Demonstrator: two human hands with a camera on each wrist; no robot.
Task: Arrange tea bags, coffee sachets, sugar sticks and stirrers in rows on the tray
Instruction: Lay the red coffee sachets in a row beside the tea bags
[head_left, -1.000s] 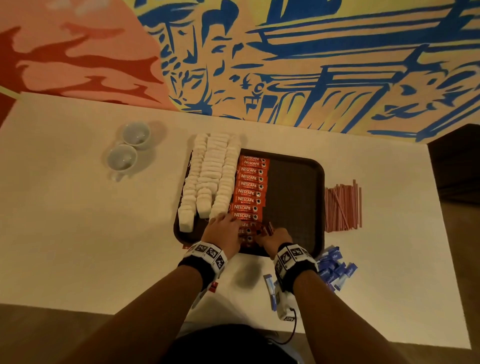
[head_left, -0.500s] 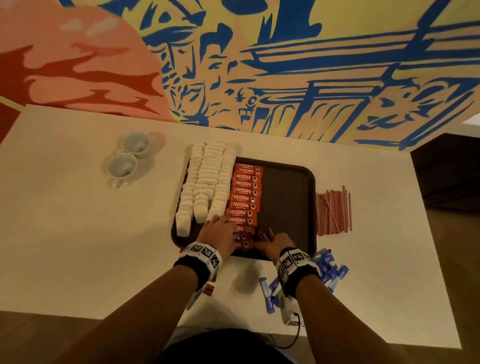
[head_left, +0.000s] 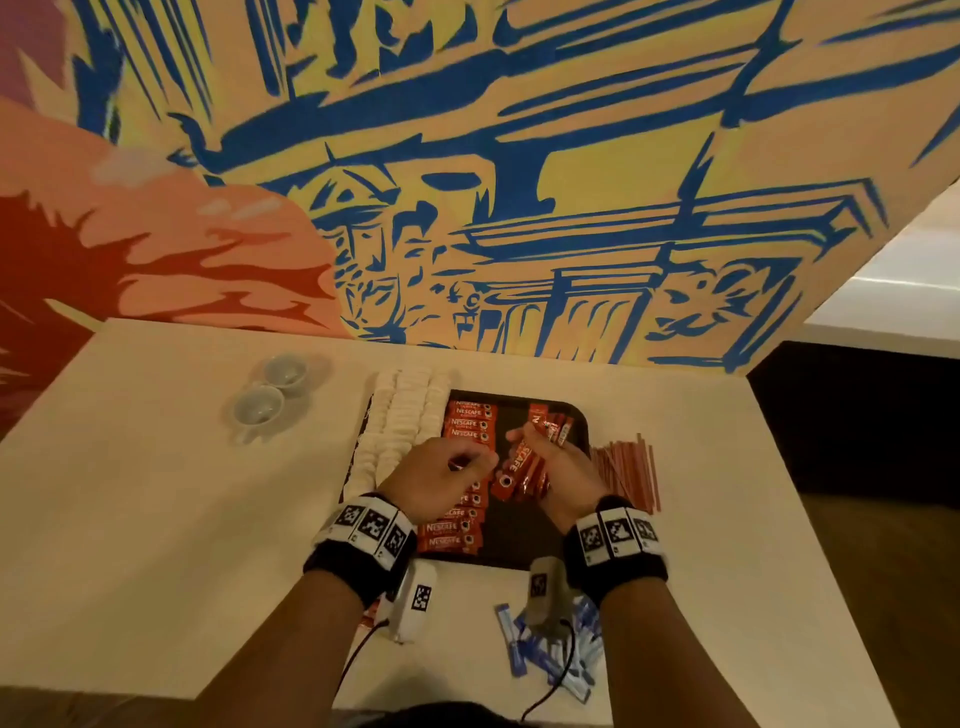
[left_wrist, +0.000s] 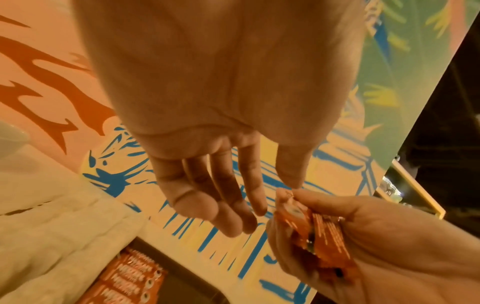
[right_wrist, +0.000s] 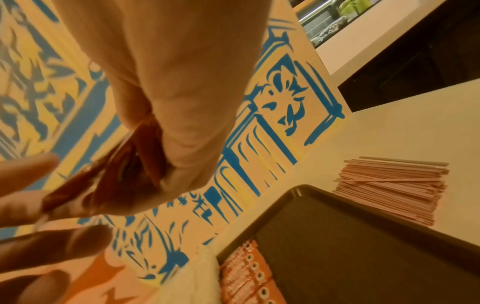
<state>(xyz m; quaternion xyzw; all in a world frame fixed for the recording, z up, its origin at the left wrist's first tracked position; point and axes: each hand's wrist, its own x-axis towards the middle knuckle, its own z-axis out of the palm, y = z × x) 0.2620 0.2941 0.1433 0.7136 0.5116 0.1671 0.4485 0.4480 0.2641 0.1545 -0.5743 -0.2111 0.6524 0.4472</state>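
**Coffee sachets held over the tray**

The right hand (head_left: 558, 462) grips a fanned bunch of red coffee sachets (head_left: 524, 467) above the dark tray (head_left: 579, 423) on the counter (head_left: 156, 493). The left hand (head_left: 441, 475) hovers just beside the bunch, its fingers (left_wrist: 207, 207) loosely extended and empty. Below the hands, a row of sachets (head_left: 460, 512) lies beside the white tea bags (head_left: 402, 415). Stirrers (head_left: 631, 467) lie right of the tray; blue sugar sticks (head_left: 550, 654) sit near the counter's front edge.

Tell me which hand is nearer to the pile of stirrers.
Right. The right hand hovers over the tray beside the stirrers; the left hand is farther away, over the coffee row.
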